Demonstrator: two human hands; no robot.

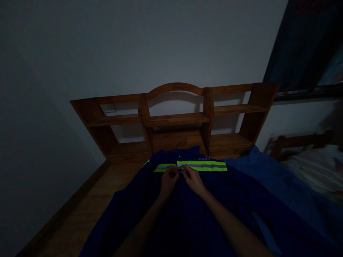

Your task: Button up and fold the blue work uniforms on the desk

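A dark blue work jacket (184, 217) lies spread out with its front facing up and its collar pointing away from me. Yellow-green bands with a grey stripe (206, 165) cross its chest. At the jacket's front edge, by the inner end of the right-hand band, my left hand (169, 178) is closed in a pinch on the cloth. Close beside it, my right hand (193, 180) pinches the same front edge. Dim light and my fingers hide whatever small fastening may be between the fingertips.
Behind the collar stands a wooden headboard with shelves (177, 119) against the pale wall (134, 46). Blue cloth (249, 164) lies under the jacket's right side. Bare wooden boards (107, 185) show at the left. A dark window (302, 46) and light bedding (318, 167) are at the right.
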